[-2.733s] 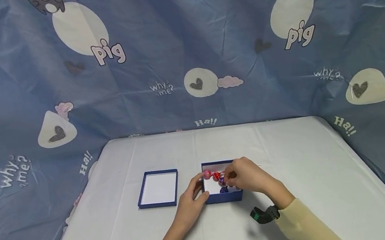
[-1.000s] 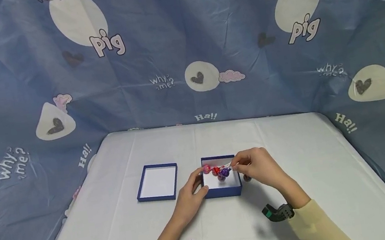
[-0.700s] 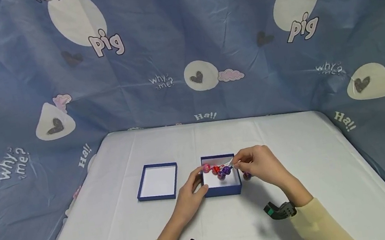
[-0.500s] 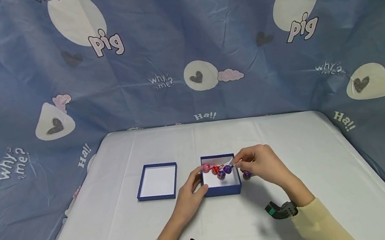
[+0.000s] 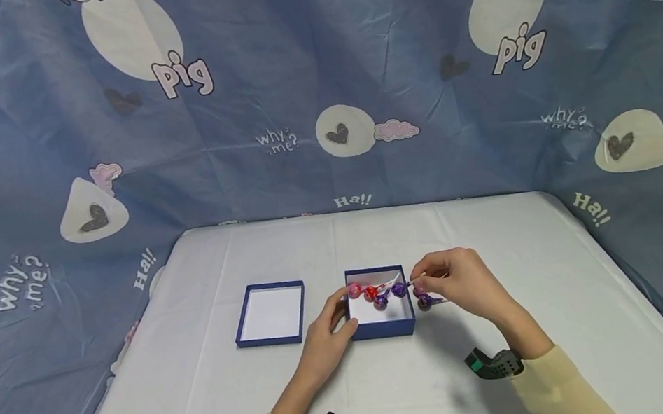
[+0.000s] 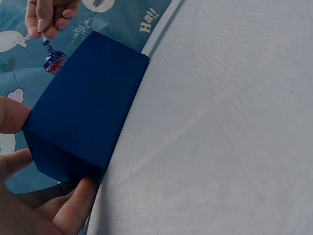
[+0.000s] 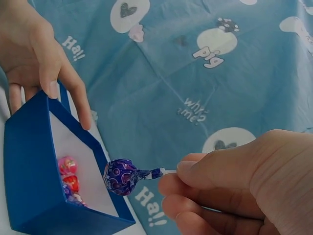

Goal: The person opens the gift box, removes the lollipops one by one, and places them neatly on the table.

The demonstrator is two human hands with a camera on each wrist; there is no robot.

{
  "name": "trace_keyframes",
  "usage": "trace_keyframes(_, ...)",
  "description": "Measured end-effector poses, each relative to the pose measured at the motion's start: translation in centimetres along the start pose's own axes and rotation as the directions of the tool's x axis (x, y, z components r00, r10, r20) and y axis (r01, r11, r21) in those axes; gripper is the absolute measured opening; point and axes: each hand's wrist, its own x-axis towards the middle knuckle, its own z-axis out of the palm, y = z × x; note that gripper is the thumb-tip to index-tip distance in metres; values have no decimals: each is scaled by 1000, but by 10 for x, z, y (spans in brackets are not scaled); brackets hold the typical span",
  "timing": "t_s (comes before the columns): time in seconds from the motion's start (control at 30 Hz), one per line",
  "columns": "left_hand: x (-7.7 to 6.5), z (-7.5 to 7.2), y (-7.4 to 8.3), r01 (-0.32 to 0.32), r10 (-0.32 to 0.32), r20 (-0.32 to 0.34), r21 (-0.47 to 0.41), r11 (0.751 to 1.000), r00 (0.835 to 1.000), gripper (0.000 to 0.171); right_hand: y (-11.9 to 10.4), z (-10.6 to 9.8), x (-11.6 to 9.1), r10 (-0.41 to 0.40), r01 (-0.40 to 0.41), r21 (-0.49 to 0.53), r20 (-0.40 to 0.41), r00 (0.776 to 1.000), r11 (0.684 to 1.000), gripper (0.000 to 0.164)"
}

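A blue open box point(image 5: 383, 329) with a white inside stands mid-table. My left hand point(image 5: 324, 339) grips its left side, fingers at the far left corner and thumb at the near one. Pinched by its white stick in my right hand point(image 5: 459, 281) is a purple-wrapped lollipop point(image 7: 121, 177); in the head view it overlaps the box's right rim, and the left wrist view shows it above the box's edge. In the box lie a pink lollipop point(image 5: 354, 290), a red lollipop point(image 5: 370, 293) and a purple one point(image 5: 381, 302), their sticks pointing right.
Left of the box lies a shallow blue-edged lid point(image 5: 270, 314), its white inside up. More lollipops point(image 5: 425, 302) lie on the white-covered table point(image 5: 359, 401) just right of the box, partly under my right hand. A blue printed curtain point(image 5: 264, 89) hangs behind.
The right hand has drawn the purple lollipop up out of the box and rightwards to its right rim. Lollipops right of the box have come into view. The left hand stays on the box.
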Motion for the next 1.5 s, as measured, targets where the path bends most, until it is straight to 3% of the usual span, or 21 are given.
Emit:
trace_keyframes(0.13,5,2,-20,-3,3,-4,11,1000,1000,58,0,-3,-4,-3,3,0,-6,1000,1000,6)
trace_keyframes(0.2,5,2,-21,-13,13,-4,14,1000,1000,57,2,-4,-5,-8,8,-8,-14,1000,1000,5)
trace_keyframes(0.43,4,0,-19,-16,15,11,43,999,1000,57,6,-8,-12,3,-3,-8,-26,1000,1000,12)
trace_keyframes(0.93,4,0,-19,-10,9,12,42,999,1000,57,15,-16,-24,35,-37,-30,-63,997,999,4)
trace_keyframes(1.5,5,1,-20,-21,21,5,40,999,1000,57,32,-12,-33,110,-110,11,-37,993,994,8)
